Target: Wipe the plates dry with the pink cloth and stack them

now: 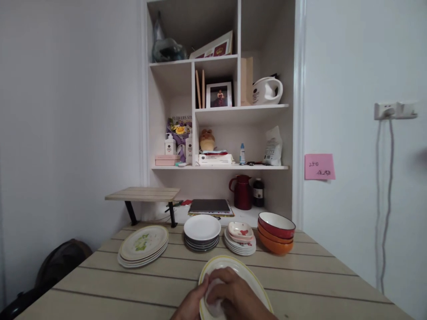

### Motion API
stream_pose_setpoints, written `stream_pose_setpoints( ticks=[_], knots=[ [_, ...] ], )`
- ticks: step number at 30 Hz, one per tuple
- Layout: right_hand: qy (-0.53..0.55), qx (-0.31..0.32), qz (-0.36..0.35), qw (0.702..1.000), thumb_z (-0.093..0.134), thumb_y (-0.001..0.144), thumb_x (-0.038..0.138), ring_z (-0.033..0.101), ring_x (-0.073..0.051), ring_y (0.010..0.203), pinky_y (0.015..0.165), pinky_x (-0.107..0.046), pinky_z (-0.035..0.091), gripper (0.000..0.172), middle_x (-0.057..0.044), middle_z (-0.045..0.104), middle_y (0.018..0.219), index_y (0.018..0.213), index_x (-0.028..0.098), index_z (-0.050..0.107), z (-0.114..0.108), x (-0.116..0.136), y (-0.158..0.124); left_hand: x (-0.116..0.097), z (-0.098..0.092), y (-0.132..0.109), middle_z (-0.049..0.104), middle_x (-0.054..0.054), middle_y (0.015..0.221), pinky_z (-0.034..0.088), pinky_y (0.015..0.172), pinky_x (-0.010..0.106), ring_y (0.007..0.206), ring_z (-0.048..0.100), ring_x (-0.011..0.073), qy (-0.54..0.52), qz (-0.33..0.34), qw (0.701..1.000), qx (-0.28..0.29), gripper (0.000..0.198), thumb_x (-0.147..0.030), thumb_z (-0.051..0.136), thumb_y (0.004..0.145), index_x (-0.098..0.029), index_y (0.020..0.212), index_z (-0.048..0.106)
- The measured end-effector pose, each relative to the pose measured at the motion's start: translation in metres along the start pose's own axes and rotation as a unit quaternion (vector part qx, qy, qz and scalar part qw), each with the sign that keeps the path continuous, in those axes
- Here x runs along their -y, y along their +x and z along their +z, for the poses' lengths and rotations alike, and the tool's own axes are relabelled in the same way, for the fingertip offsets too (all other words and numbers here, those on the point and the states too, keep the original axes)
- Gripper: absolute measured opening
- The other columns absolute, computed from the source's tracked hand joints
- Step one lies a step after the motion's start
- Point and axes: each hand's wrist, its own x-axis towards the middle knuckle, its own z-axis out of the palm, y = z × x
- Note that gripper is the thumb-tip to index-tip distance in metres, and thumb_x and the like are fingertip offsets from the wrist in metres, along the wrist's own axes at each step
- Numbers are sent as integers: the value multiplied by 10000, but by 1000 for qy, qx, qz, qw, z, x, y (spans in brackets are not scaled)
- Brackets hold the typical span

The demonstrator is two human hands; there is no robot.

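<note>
A cream plate with a yellow rim (252, 280) is tilted toward me at the table's near side. My left hand (192, 303) grips its left edge, the thumb up along the rim and the other fingers hidden. Over the plate's face, my right hand (235, 291) has its fingers curled round a white, crumpled wipe (215, 306). That wipe presses against the plate, partly hidden under the fingers; whether it is cloth or tissue I cannot make out.
Across the table stand stacked big plates (142, 243), white round plates (202, 227), small dishes (240, 242) and red and orange bowls (276, 232). Behind them are a low wooden riser (143, 194), a dark laptop (209, 205), a red jug (243, 193) and a shelf unit (240, 167).
</note>
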Motion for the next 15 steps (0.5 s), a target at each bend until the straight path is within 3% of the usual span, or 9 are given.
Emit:
stream_pose_setpoints(
  ticks=[4,9,15],
  knots=[
    [23,-35,51,998,481,693,17,582,-162,1018,890,-270,429,413,-43,664,1087,908,259,737,-9,-7,2,3,12,4,617,88,1152,502,848,426,1015,598,237,1,-6,1000,5,351,-394,591,863,-184,1144,581],
    [-11,-63,105,992,437,622,-18,548,-191,1115,951,-312,407,500,-58,616,1204,936,241,727,-22,-26,-6,0,25,-11,686,119,1099,420,934,463,1109,577,352,5,-10,1000,18,466,-480,653,774,-214,1156,622],
    [-22,0,95,995,479,621,0,590,-203,1045,886,-289,438,422,-58,673,1087,840,238,749,-31,-30,-18,-18,24,-34,692,163,1092,363,981,468,1103,587,366,40,-38,997,57,600,-459,663,754,-129,1246,575]
  ],
)
